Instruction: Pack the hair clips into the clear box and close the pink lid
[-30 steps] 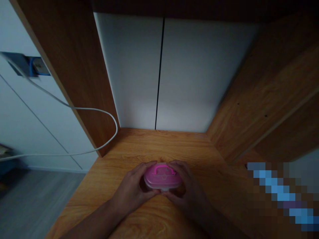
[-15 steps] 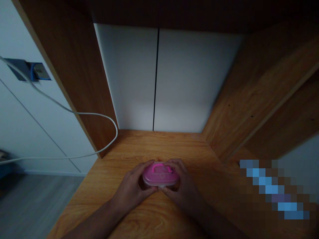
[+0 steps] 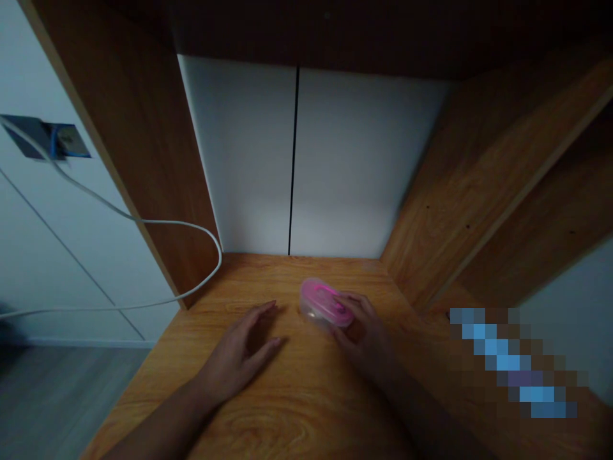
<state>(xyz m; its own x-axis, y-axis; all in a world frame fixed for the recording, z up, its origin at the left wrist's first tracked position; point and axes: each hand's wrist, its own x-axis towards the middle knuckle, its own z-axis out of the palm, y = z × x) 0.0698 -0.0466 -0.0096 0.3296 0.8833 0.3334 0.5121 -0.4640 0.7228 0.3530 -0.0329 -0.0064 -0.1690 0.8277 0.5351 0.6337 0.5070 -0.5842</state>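
An oval plastic box (image 3: 322,303) with a pink lid, a pink handle on top and a see-through body is gripped at its right end by my right hand (image 3: 366,338). The box is tilted and a little smeared by motion; whether its base touches the wooden surface I cannot tell. To the left of it, my left hand (image 3: 242,348) is open just over the wood, thumb and fingers apart, holding nothing.
The wooden desktop (image 3: 268,415) runs back to white panels (image 3: 253,166). Wooden side boards (image 3: 148,147) stand left and right. A white cable (image 3: 218,246) loops over the left edge from near a wall socket (image 3: 69,139). A blurred-out patch (image 3: 507,361) lies at right.
My left hand has let go of the box and moved left. My right hand has kept hold of it, turning it and shifting it slightly away and to the right.
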